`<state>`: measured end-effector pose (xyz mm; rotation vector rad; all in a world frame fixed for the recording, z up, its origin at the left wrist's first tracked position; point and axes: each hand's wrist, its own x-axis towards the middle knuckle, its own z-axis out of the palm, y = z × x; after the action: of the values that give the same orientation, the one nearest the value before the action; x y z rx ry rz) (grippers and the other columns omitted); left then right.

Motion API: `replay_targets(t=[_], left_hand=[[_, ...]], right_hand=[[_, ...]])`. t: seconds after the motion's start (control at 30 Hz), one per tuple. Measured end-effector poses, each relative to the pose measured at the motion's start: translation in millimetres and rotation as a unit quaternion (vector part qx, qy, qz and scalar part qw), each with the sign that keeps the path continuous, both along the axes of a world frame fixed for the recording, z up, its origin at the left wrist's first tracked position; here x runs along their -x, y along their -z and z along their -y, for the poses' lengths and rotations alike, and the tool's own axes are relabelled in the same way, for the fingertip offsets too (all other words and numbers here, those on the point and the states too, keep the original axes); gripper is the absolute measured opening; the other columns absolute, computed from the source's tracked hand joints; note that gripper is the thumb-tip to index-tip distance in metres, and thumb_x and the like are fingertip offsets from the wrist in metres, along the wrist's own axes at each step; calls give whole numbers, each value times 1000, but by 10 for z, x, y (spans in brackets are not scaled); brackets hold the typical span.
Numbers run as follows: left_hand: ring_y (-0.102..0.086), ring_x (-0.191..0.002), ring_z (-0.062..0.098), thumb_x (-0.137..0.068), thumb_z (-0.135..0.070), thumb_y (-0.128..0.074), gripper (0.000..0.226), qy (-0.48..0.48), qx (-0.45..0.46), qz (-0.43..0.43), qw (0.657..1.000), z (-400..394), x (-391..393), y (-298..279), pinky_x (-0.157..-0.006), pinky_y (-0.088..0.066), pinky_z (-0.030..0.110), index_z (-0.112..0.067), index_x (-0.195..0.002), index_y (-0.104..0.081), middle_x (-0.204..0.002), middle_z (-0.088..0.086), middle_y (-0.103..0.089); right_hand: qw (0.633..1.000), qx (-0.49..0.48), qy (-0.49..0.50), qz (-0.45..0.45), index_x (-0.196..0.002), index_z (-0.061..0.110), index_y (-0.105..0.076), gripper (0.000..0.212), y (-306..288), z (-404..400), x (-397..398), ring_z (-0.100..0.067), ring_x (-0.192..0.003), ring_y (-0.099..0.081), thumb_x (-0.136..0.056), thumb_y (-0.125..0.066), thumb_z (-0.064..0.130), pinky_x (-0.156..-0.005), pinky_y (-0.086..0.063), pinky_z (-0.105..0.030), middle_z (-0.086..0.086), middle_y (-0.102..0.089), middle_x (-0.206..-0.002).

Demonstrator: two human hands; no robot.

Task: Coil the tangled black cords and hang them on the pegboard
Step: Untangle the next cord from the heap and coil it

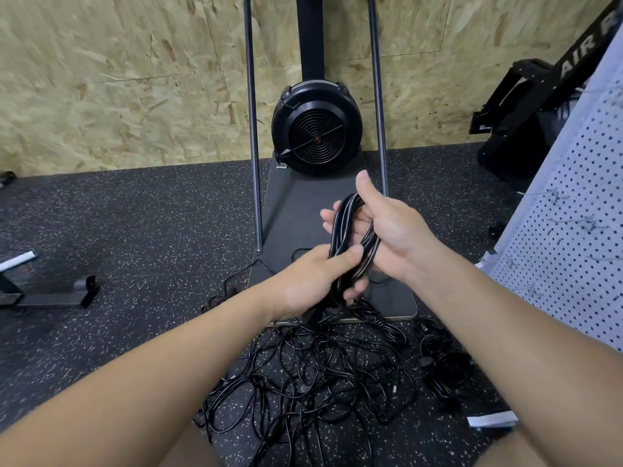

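speckled rubber floor (135,230), chipboard wall (118,79), pegboard (573,230)

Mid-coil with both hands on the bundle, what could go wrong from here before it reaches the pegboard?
1. The bundle of black cord loops, gripped by the left hand and right hand, trails into the tangled pile of black cords on the speckled floor; pulling may tighten knots or drag the pile.
2. The trailing cord could snag on the black fan machine's flat base.
3. The loops are untied and could spring apart on the way to the white perforated pegboard.
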<state>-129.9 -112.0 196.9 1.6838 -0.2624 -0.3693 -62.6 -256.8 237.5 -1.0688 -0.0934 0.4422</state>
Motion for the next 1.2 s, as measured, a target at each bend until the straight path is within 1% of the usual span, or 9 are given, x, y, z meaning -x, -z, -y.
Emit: replay_targets(t=[0.17,0.4,0.53,0.7,0.83,0.97,1.03,1.13,1.2], left_hand=[[-36,-53,16,-118,-43,-46,36,-70,199,-69,975,64,-1,-76,-54,-42,30,-8,-115,-56,-72,12,-48],[-42,-47,25,-119,-36,-45,52,-56,43,30,997,161,4,-96,-54,-46,35,9,-98,-60,-60,19,-51],[-46,-50,27,-113,-27,-62,36,23,-52,34,998,121,33,-109,-56,-48,34,0,-89,-63,-58,13,-55],[-61,-54,30,-115,-21,-58,32,25,-50,12,998,87,54,-14,-72,-58,42,9,-109,-69,-68,16,-68],[-47,-49,26,-117,-25,-55,36,-34,-49,37,998,81,19,50,-57,-51,35,7,-104,-67,-58,7,-51],[-41,-48,23,-117,-31,-55,38,-117,-9,30,993,-6,-69,77,-54,-46,33,1,-96,-61,-58,6,-43],[-38,-48,21,-116,-30,-55,34,-147,36,25,988,-60,-123,17,-53,-45,31,-2,-97,-61,-59,6,-40],[-35,-49,20,-116,-33,-57,36,-180,82,26,980,-134,-204,-69,-54,-43,30,-4,-95,-62,-58,5,-37],[-35,-50,20,-115,-37,-59,36,-200,89,25,976,-181,-255,-69,-56,-41,32,-6,-95,-62,-58,3,-37]], right_hand=[[997,-52,-29,46,-123,-8,-71,61,-66,34,-15,-35,-125,-74,-111,-55,50,-118,-51,-50,-21,-78,-128],[998,-42,28,30,-115,-6,-64,56,-137,51,20,-35,-107,-81,-109,-61,50,-91,-66,-41,-16,-81,-98],[998,46,10,40,-112,-13,-67,67,-101,59,58,-36,-98,-83,-108,-61,54,-76,-67,-35,-25,-81,-99],[980,155,-14,125,-106,-10,-77,75,41,90,-5,-39,-106,-80,-107,-58,62,-104,-60,-62,-27,-81,-101],[972,172,-10,161,-99,-8,-75,78,87,114,-102,-40,-110,-79,-100,-64,69,-106,-59,-63,-27,-80,-112],[985,120,-65,105,-132,-10,-65,99,239,117,-191,-38,-100,-76,-95,-51,81,-69,-63,-41,-24,-76,-125],[983,151,-66,80,-131,-2,-69,76,392,145,-238,-31,-97,-77,-111,-42,66,-80,-63,-43,-20,-78,-124],[931,301,-160,132,-130,4,-68,25,643,225,-260,-29,-118,-77,-110,-52,8,-108,-60,-47,-13,-80,-124],[875,367,-273,159,-144,17,-62,54,817,245,-230,-18,-131,-70,-98,-60,-11,-114,-55,-40,-1,-77,-133]])
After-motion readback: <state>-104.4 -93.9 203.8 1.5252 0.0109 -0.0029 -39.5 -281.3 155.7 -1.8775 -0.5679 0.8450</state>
